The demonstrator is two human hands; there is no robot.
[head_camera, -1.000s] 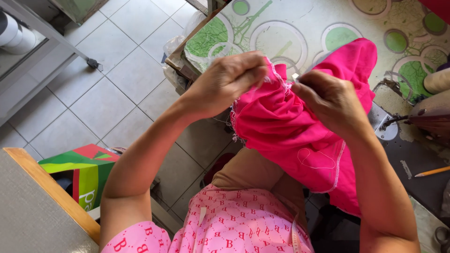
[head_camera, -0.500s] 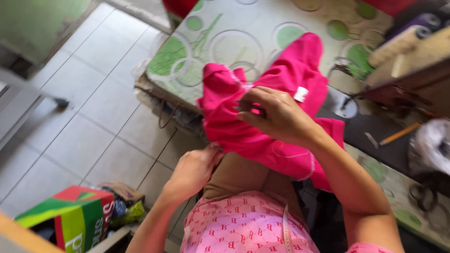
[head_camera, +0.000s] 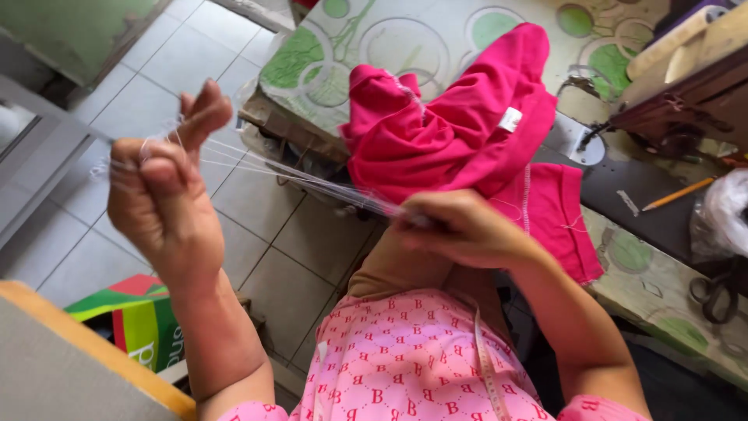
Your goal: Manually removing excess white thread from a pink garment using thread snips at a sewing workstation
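The left hand (head_camera: 167, 195) is raised, fingers curled, pinching thin white threads (head_camera: 296, 178) that stretch taut to the right hand (head_camera: 460, 230), closed around their other end; its fingertips are hidden. Behind, a crumpled pink garment (head_camera: 460, 132) drapes over the patterned table (head_camera: 405, 39).

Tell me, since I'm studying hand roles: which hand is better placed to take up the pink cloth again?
Probably the right hand: it sits beside the bright pink fabric garment. The left hand is raised over the floor, white threads wound around its fingers.
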